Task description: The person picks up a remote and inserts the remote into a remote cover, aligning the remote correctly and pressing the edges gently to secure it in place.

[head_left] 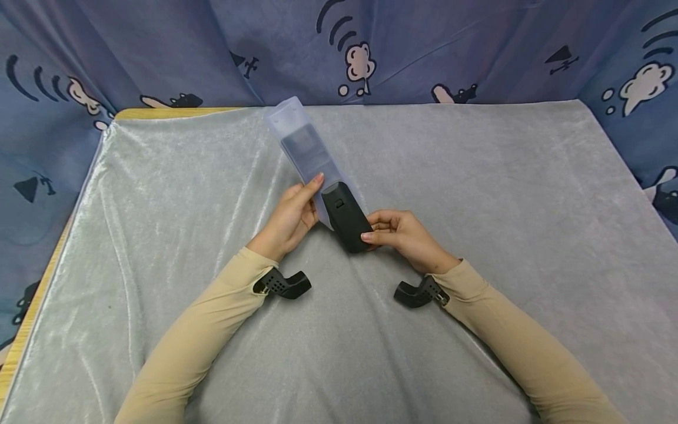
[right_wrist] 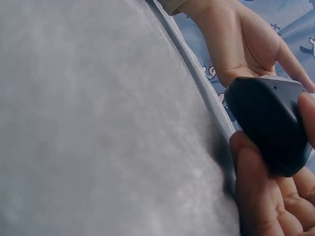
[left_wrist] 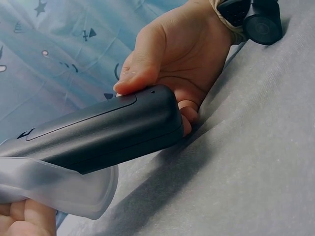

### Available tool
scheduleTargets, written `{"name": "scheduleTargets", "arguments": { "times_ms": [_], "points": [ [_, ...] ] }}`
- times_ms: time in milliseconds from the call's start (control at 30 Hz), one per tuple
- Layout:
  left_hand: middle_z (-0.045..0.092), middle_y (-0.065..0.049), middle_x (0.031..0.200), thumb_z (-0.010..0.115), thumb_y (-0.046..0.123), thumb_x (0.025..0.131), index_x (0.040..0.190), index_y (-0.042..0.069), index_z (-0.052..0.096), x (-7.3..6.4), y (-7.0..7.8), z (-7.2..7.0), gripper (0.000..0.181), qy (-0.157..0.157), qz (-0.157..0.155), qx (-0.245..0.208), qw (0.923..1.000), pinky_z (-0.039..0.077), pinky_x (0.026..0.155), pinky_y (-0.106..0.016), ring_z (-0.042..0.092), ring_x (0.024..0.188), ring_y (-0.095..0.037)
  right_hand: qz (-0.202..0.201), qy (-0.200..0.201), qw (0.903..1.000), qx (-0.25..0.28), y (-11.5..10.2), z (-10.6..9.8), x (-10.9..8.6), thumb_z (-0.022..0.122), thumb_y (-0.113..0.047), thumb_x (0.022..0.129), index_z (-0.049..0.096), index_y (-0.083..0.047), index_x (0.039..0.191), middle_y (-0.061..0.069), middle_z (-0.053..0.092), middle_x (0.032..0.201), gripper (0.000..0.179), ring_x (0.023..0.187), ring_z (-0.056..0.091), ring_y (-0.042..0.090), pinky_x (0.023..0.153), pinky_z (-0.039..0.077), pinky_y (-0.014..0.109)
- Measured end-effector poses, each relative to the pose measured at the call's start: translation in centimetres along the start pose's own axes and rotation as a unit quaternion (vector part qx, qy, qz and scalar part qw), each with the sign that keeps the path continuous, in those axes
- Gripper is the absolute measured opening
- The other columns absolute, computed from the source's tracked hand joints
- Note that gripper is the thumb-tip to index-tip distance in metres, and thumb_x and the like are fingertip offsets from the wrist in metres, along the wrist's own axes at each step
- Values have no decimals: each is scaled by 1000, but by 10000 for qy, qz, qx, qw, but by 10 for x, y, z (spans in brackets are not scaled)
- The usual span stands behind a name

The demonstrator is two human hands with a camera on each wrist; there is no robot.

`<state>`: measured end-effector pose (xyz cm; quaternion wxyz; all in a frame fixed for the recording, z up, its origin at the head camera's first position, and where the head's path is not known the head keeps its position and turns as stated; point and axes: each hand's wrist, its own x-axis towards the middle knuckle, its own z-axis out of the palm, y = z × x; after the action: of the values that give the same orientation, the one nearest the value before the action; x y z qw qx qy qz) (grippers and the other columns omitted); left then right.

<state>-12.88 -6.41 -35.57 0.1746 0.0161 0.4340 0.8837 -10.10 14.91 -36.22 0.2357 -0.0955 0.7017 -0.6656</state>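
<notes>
A black remote control (head_left: 348, 218), its battery-cover side up, sticks out of a translucent, soft-looking sleeve (head_left: 290, 112). Through the sleeve a darker grey stretch shows in its middle, while its far end is pale. My left hand (head_left: 289, 219) holds the sleeve along its left edge, thumb on top and fingers underneath. With thumb and fingers my right hand (head_left: 405, 235) pinches the bare near end of the remote. In the left wrist view, the sleeve's loose lip (left_wrist: 98, 191) hangs below the remote. The right wrist view shows the remote's end (right_wrist: 268, 123) between both hands.
A grey velvety cloth (head_left: 503, 176) covers the table, with wooden edge showing at the back left and left side. Behind it hangs a blue patterned curtain (head_left: 413, 53). Black wrist camera mounts (head_left: 288, 285) jut inward from both beige sleeves.
</notes>
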Motion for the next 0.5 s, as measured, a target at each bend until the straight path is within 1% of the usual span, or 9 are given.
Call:
{"name": "scheduleTargets", "arguments": {
  "times_ms": [167, 367, 500],
  "points": [
    [69, -3, 86, 38, 9, 102, 100, 2, 53, 0, 0, 1, 17, 70, -20, -11, 10000, 53, 68, -23, 66, 77, -12, -44, -19, 10000, 27, 2, -1, 0, 62, 7, 84, 56, 18, 108, 2, 67, 82, 27, 73, 63, 12, 69, 55, 27],
    [68, -2, 88, 40, 10, 102, 102, 2, 53, -1, 0, 2, 16, 85, -67, 18, 9999, 54, 71, -24, 66, 81, -12, -38, 1, 10000, 85, 1, 0, 0, 62, 7, 84, 55, 18, 108, 2, 67, 82, 27, 72, 63, 12, 68, 55, 27],
    [68, -3, 88, 40, 10, 102, 101, 2, 54, -1, -1, 1, 16, 82, -91, 15, 9999, 54, 71, -24, 66, 81, -12, -25, 17, 10000, 67, 1, -1, 0, 62, 6, 85, 56, 17, 108, 2, 67, 82, 27, 72, 63, 12, 68, 54, 27]
  ]
}}
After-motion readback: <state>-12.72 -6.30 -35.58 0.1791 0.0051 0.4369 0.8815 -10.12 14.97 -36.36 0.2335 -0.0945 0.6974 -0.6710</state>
